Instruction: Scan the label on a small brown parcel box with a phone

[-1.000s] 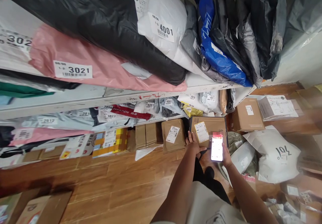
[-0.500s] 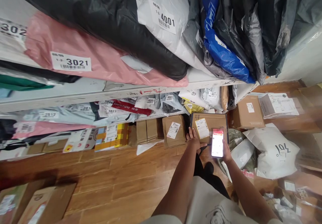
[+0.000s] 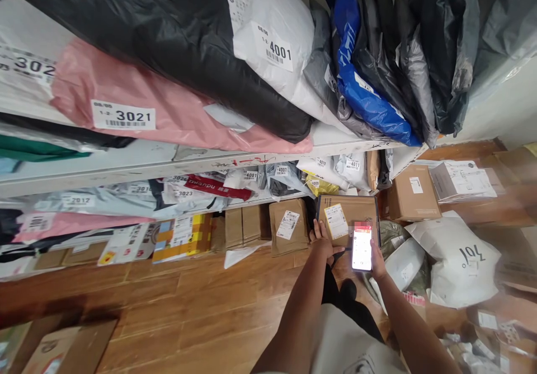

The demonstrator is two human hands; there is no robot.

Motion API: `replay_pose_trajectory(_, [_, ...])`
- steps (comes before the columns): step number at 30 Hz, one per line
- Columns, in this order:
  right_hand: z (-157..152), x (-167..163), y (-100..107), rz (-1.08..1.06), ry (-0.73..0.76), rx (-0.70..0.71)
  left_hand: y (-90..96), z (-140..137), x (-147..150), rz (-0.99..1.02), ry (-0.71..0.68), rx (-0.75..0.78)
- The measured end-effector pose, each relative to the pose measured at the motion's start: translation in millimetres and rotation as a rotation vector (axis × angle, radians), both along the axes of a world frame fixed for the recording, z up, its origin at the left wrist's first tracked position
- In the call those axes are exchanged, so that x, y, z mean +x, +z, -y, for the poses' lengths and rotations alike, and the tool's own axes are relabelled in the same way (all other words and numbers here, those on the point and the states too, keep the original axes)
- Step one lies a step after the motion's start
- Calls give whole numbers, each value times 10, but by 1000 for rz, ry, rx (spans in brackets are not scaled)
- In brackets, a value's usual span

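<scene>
My right hand [image 3: 378, 260] is closed around a phone [image 3: 362, 248] with a lit white and red screen, held over a brown cardboard box [image 3: 356, 205]. The box has dark edges and a white and yellow label [image 3: 336, 221]. My left hand [image 3: 321, 243] rests against the box's lower left side, fingers apart and thumb stretched to the right. Whether its fingertips reach around the box edge cannot be made out.
A white shelf [image 3: 201, 168] full of numbered parcels runs across the top. Brown boxes [image 3: 289, 225] stand along its foot. To the right lie a white bag [image 3: 459, 262] and another cardboard box [image 3: 413, 192]. More boxes [image 3: 69, 349] sit at lower left on the wooden floor [image 3: 188, 307].
The view has shifted slightly, so most things sit a little lower. Both hands keep their places, the right one still holding the phone over the box.
</scene>
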State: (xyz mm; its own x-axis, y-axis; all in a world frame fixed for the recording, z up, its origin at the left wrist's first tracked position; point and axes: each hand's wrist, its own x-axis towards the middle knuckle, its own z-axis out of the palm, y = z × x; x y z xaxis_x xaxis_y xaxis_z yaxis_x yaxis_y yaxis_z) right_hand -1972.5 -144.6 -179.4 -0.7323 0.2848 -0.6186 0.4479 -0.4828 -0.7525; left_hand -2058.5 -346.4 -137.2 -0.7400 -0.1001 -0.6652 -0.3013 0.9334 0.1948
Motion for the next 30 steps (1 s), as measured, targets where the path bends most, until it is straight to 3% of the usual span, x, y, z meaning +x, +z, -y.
replay_pose_trajectory(21, [-48, -22, 116, 36, 32, -8, 50, 12, 10, -12, -19, -6])
replay_pose_trajectory(30, [-9, -16, 88, 5, 26, -8, 91, 53, 16, -9, -23, 63])
